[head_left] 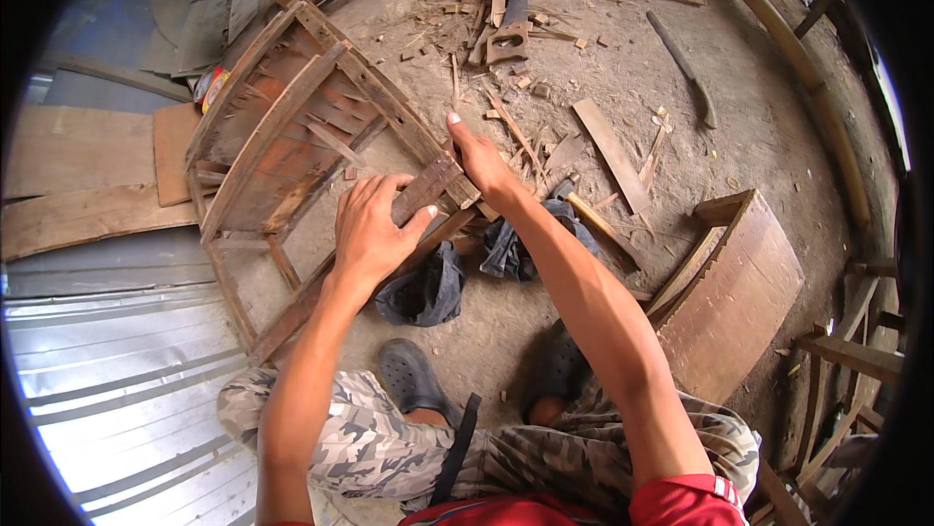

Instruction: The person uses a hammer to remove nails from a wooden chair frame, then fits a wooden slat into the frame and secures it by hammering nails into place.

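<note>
A large slatted wooden frame (375, 88) leans in front of me, its near corner close to my feet. At that corner lies a short, dark, worn wood block (424, 191). My left hand (370, 234) is closed over this block, thumb on the near side and fingers across the far side. My right hand (484, 168) grips the corner of the frame beside the block's end, its thumb stretched upward along the wood; its other fingers are hidden below. Under the corner lie dark cloth-like bundles (428, 288) and a hammer with a wooden handle (603, 229).
A handsaw (510, 25) lies among wood scraps at the far side, and a long curved blade (686, 73) rests on the dirt floor. A flat board (611, 156) and a wooden box-like piece (735, 292) are on the right. Corrugated metal sheets (126, 370) cover the left.
</note>
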`<control>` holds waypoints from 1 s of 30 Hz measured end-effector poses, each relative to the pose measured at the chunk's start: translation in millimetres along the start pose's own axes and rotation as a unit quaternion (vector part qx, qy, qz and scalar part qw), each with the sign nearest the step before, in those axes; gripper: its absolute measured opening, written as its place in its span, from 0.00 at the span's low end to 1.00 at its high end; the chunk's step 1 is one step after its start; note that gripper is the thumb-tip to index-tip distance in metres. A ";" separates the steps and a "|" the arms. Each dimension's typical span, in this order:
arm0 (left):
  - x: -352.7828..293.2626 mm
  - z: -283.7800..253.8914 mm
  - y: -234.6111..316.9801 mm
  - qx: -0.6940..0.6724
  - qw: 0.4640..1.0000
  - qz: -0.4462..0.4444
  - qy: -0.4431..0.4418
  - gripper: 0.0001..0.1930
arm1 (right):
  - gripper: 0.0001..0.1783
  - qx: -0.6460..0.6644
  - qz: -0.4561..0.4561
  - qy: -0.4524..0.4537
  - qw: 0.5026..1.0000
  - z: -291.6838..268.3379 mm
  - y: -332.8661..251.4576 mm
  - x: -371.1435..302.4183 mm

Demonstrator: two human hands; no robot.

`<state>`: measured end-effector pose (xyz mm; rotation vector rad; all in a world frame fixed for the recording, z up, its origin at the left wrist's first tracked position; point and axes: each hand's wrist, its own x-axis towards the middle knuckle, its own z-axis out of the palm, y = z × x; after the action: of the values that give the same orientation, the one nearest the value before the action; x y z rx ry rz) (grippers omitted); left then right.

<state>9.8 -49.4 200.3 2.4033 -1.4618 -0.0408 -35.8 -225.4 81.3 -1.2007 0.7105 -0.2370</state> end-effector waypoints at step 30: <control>45.0 -24.1 -1.6 -0.130 0.963 -0.110 -0.208 0.23 | 0.51 -0.057 0.066 -0.113 0.990 -7.5 -2.6 10.8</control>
<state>37.1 -81.5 229.1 2.4120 -1.2381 -0.7817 -31.6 -237.7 78.2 -1.2610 0.6083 0.0504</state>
